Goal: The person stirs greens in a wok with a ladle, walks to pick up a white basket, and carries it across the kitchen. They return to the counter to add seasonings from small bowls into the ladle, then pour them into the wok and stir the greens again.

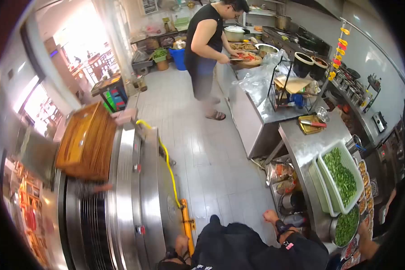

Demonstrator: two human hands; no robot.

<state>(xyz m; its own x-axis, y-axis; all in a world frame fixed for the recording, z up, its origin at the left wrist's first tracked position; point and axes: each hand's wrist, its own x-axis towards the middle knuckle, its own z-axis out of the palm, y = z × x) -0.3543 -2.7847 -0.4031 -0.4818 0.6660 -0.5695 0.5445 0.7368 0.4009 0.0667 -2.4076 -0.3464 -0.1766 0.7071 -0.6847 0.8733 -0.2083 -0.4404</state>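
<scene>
My right hand (270, 216) hangs low beside my body, its fingers curled in with nothing showing in them. It is nearest the steel table (298, 135), whose lower shelf holds wrapped goods and pots. My left hand (181, 245) hangs at my other side, next to an orange gas cylinder or pipe (187, 225) with a yellow hose (167, 164). Its fingers point down and are mostly hidden. On the steel table stand stacked pale green baskets (323, 189) of chopped greens (339, 175), and a round bowl of greens (346, 227) beside them.
Ahead, a person (204, 40) cuts red food with a knife on a round board (249, 60). A steel cabinet (128, 189) bearing a wooden crate (83, 137) flanks the tiled floor (202, 157). Another person's arm (366, 240) reaches in at right. A knife (312, 123) lies on a small board.
</scene>
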